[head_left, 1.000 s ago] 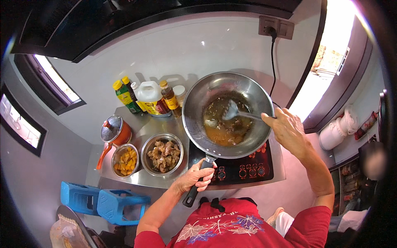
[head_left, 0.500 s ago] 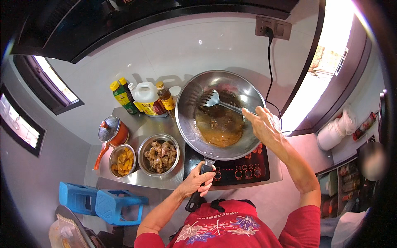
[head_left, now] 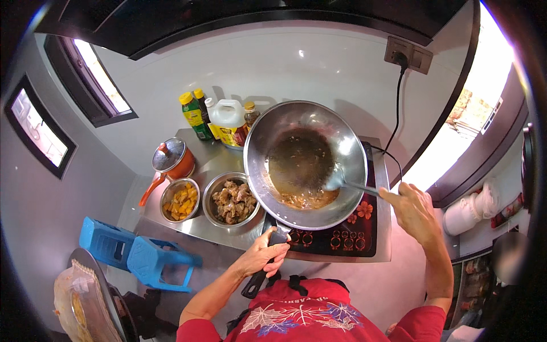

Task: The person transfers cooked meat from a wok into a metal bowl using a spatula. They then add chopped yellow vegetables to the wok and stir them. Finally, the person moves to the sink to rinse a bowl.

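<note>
My left hand (head_left: pixel 263 257) is closed around the black handle of a wide metal wok (head_left: pixel 350 145). Brown, oily liquid (head_left: pixel 301 162) with small bits pools in its bottom. To the right of the wok, my right hand (head_left: pixel 415 214) grips the handle of a metal slotted turner (head_left: pixel 364 187). The turner's head is smeared by motion and lies against the wok's right inner side, at the liquid's edge. Beneath the wok is a black cooktop (head_left: pixel 336 251) with printed flowers, largely covered by it.
Left of the wok stand a bowl of browned meat chunks (head_left: pixel 232 203), a bowl of orange-yellow pieces (head_left: pixel 183 200) and a lidded orange saucepan (head_left: pixel 181 166). Several bottles (head_left: pixel 195 117) line the wall. A black power cord (head_left: pixel 397 108) hangs at right. Blue stools (head_left: pixel 156 265) stand at lower left.
The turner has swept from the far left of the wok to its right side as my right hand moved right and nearer. The wok has shifted slightly left over the cooktop.
</note>
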The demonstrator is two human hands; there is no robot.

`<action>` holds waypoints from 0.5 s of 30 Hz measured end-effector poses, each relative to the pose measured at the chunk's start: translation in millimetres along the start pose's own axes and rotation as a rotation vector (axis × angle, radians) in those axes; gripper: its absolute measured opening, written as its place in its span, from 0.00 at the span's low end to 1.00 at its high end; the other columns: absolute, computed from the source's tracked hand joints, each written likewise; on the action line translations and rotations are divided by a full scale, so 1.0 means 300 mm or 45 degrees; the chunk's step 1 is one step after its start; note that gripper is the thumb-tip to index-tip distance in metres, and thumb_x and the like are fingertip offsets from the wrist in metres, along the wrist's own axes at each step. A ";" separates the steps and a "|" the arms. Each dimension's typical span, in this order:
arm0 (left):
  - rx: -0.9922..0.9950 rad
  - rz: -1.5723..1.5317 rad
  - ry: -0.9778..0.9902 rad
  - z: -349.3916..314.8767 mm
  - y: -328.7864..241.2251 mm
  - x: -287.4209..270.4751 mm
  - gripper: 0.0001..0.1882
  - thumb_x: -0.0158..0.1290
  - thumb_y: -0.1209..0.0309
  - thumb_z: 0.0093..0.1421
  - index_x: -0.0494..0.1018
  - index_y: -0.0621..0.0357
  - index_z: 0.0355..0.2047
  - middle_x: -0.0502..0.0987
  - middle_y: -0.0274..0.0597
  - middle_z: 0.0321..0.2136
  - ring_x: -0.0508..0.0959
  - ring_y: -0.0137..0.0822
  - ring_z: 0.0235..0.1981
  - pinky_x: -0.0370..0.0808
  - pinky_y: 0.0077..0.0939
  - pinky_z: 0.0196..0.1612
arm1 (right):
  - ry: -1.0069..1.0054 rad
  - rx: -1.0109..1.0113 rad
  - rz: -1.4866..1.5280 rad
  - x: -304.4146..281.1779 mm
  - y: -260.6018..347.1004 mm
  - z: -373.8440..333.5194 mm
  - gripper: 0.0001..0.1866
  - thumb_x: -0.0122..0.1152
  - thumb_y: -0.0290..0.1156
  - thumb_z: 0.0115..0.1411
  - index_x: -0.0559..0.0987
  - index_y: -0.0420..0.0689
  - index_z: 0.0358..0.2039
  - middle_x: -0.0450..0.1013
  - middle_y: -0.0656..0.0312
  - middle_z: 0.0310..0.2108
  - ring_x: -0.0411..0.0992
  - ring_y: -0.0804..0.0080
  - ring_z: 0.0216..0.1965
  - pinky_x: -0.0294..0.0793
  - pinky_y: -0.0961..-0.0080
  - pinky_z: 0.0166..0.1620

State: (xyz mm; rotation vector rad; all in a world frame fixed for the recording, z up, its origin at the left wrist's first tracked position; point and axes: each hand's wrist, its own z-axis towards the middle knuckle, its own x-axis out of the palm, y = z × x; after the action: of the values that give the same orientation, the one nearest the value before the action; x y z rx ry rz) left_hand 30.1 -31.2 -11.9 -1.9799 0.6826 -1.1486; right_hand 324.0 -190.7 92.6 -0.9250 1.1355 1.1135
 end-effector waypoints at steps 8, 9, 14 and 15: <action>0.032 -0.033 -0.183 -0.171 -0.005 0.036 0.14 0.50 0.71 0.61 0.60 0.60 0.43 0.62 0.34 0.17 0.59 0.22 0.07 0.60 0.21 0.08 | -0.415 -0.180 0.182 0.198 0.124 0.265 0.23 0.55 0.20 0.48 0.76 0.50 0.46 0.64 0.58 0.27 0.69 0.63 0.30 0.73 0.68 0.30; 0.042 -0.056 -0.200 -0.192 0.003 0.034 0.14 0.50 0.72 0.61 0.60 0.60 0.44 0.62 0.35 0.17 0.59 0.22 0.07 0.60 0.21 0.08 | -0.416 -0.209 0.179 0.209 0.137 0.276 0.23 0.55 0.20 0.48 0.76 0.50 0.46 0.65 0.58 0.27 0.69 0.63 0.31 0.74 0.68 0.30; 0.129 -0.045 -0.309 -0.294 0.012 0.018 0.13 0.49 0.70 0.61 0.59 0.59 0.43 0.63 0.36 0.17 0.60 0.23 0.07 0.62 0.21 0.09 | -0.372 -0.260 0.267 0.223 0.217 0.278 0.22 0.53 0.20 0.48 0.76 0.50 0.46 0.66 0.57 0.25 0.70 0.61 0.29 0.74 0.66 0.30; 0.153 -0.059 -0.324 -0.315 0.009 0.014 0.14 0.49 0.70 0.61 0.59 0.60 0.43 0.63 0.36 0.18 0.60 0.23 0.07 0.62 0.21 0.09 | -0.360 -0.255 0.278 0.223 0.228 0.272 0.22 0.53 0.20 0.48 0.76 0.50 0.46 0.66 0.56 0.25 0.70 0.60 0.29 0.73 0.66 0.30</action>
State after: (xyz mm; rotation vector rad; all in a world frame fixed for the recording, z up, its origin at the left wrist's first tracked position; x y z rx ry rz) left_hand -51.8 -66.8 19.1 -2.0022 0.4281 -0.9198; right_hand 277.9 -84.9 42.5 -0.7770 0.9177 1.5069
